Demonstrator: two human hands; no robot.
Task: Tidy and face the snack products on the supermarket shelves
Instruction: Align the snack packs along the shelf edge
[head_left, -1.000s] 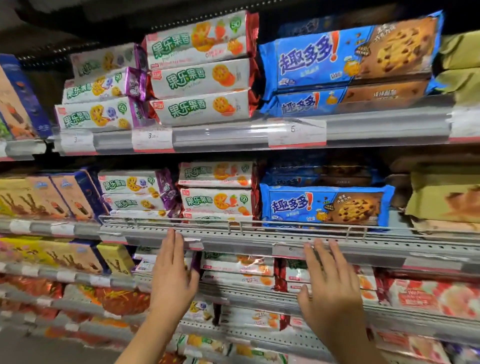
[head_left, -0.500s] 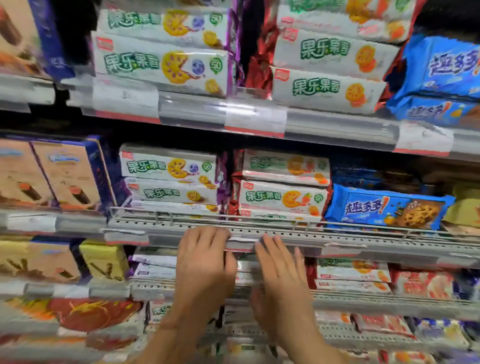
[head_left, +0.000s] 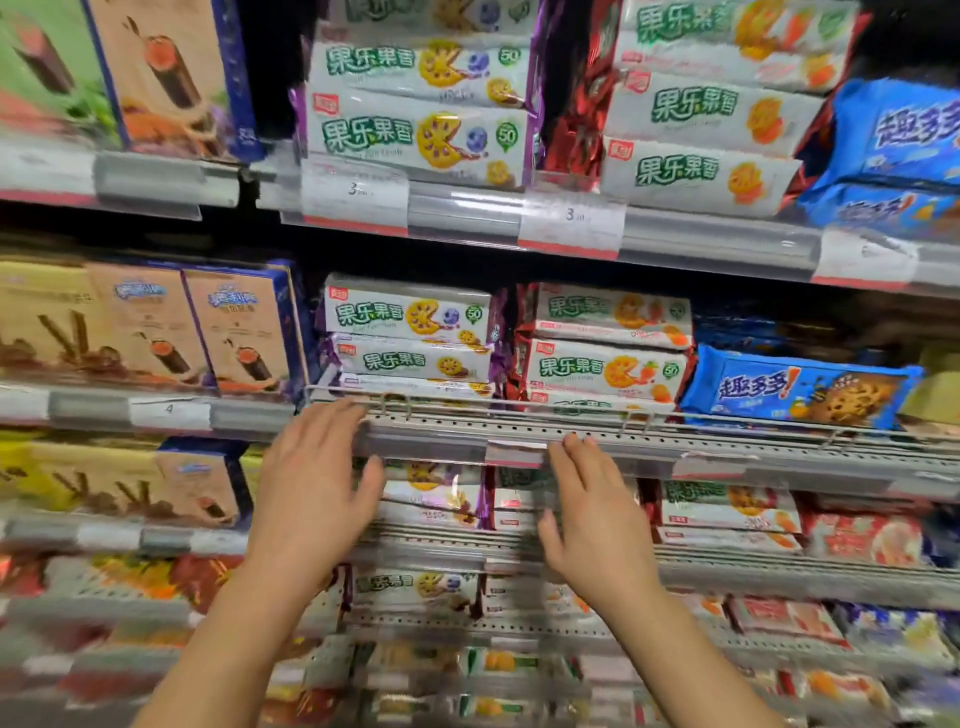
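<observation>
Two hands empty, fingers loosely spread: left hand and right hand at the shelf lip. Purple-ended biscuit packs at 12 o'clock of my left, long axis 9-to-3; left is nearer.

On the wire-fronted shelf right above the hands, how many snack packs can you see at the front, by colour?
White packs with purple ends: 3
White packs with red ends: 3
Blue cookie pack: 1
Total: 7
</observation>
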